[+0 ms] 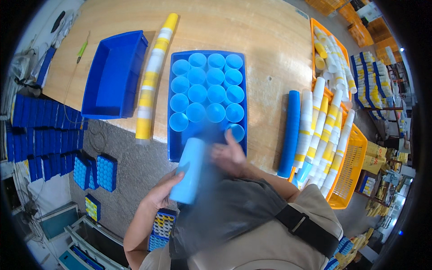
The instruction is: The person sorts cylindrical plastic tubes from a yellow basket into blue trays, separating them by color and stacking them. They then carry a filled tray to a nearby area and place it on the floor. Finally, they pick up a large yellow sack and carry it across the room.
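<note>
My left hand is closed around a light blue tube, tilted over the near edge of a blue plastic tray. Beside the tube, my right hand has its thumb stretched up and away from the fingers. That thumb overlaps the nearest light blue cup-like tube in the tray's right column; whether it touches is unclear. Several more light blue tubes stand upright in rows, open ends up. A grey blur hides part of the tray's near middle and the area next to my right fingers.
Left of the tray lie a long yellow-and-white stack and an empty blue bin. At the right are a dark blue stack and several yellow-and-white stacks by orange crates. Filled trays stand on the floor.
</note>
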### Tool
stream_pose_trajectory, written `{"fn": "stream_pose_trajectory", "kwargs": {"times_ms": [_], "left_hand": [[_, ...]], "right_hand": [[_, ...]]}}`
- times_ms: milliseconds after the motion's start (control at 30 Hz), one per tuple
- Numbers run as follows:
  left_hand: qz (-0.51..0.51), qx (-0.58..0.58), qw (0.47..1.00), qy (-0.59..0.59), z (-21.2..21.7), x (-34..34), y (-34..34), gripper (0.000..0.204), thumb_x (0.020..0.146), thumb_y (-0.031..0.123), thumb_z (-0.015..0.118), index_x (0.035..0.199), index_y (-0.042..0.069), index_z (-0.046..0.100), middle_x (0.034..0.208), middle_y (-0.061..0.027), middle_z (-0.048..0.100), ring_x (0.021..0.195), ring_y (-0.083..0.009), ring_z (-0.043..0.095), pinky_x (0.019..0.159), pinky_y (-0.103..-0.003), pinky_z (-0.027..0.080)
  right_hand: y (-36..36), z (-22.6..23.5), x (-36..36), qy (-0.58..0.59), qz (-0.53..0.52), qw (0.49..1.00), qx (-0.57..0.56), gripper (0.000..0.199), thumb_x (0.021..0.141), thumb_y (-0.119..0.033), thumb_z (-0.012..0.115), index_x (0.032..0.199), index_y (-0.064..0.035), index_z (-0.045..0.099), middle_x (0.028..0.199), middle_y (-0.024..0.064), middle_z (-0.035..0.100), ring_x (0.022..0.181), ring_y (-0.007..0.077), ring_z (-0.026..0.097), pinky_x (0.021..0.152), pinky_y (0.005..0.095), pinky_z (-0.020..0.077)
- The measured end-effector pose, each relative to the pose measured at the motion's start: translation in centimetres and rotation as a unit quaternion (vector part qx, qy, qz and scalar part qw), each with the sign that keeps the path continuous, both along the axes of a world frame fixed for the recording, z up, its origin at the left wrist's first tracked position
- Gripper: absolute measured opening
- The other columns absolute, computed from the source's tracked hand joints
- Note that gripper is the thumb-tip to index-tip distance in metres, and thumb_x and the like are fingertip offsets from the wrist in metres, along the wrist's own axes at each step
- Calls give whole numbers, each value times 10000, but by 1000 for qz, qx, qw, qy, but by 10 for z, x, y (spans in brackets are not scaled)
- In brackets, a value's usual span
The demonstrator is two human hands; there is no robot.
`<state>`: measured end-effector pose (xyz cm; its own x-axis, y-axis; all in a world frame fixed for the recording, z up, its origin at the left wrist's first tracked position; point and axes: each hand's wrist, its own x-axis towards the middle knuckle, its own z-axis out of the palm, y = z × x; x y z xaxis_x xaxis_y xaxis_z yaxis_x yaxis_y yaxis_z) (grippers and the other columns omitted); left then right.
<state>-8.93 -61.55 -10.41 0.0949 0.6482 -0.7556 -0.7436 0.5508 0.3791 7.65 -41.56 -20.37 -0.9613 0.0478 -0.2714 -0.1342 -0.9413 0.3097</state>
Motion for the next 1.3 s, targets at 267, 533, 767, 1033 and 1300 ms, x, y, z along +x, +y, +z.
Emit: {"fn": "stream_pose_trajectory", "kwargs": {"times_ms": [267,533,767,1033,1300], "left_hand": [[-20,-16,1000,8,3,-1,-5,680,1003,446,574,1395,-81,400,1159,-257,664,1014,-314,713,835,-378,616],[55,-42,997,-25,-1,6,-22,714,982,449,612,1408,-74,377,1196,-273,646,1057,-321,696,830,-368,615],[71,23,997,6,4,10,-41,750,936,345,697,1420,-107,347,1185,-271,647,1078,-318,687,875,-360,589],[138,-25,946,294,41,-3,-66,934,818,273,797,1508,-71,269,1286,-262,575,1139,-333,614,969,-441,513],[-21,-68,669,740,46,2,-36,743,736,166,846,1352,-24,474,1265,-226,593,1151,-324,613,959,-405,502]], "right_hand": [[-2,12,-26,-245,15,942,229,640,1020,-556,488,1362,-16,495,1292,140,618,1200,268,594,1053,439,443],[-20,25,-50,-147,267,896,324,626,996,-507,573,1371,-16,478,1291,158,599,1188,306,595,1040,463,447],[-20,48,-48,-119,258,863,417,419,1026,-389,560,1288,-62,551,1195,102,637,1103,215,602,982,413,473],[-6,31,-56,-93,299,887,339,572,1035,-459,520,1352,15,471,1113,142,680,1053,244,669,905,420,554],[-29,47,-28,-133,220,666,700,786,944,-407,698,1504,20,349,1508,203,407,1324,333,481,1073,426,435]]}}
